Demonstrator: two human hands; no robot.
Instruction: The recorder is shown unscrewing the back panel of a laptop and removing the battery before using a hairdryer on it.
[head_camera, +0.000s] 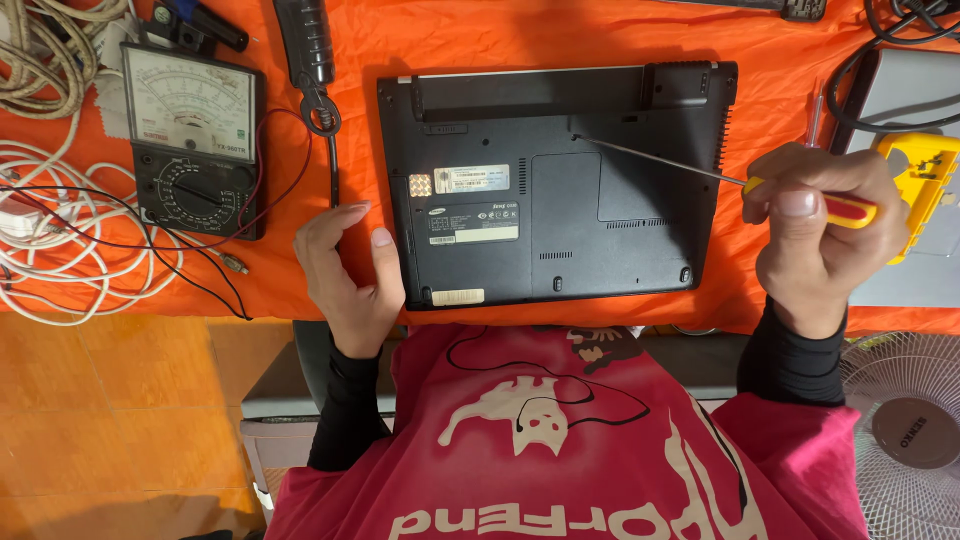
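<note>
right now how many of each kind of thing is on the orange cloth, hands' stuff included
laptop, black, underside up: 1
screwdriver, red and yellow handle, in the right hand: 1
analog multimeter: 1
white cable bundle: 1
yellow tool at the right edge: 1
black-handled tool above the left hand: 1
total: 6

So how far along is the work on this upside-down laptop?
Done: the black laptop lies bottom-up on the orange cloth. In hand: the right hand holds a red-and-yellow screwdriver with its tip at a spot near the rear edge, and the left hand rests at the laptop's left side. Left: the bottom cover panels all look still in place.
</note>
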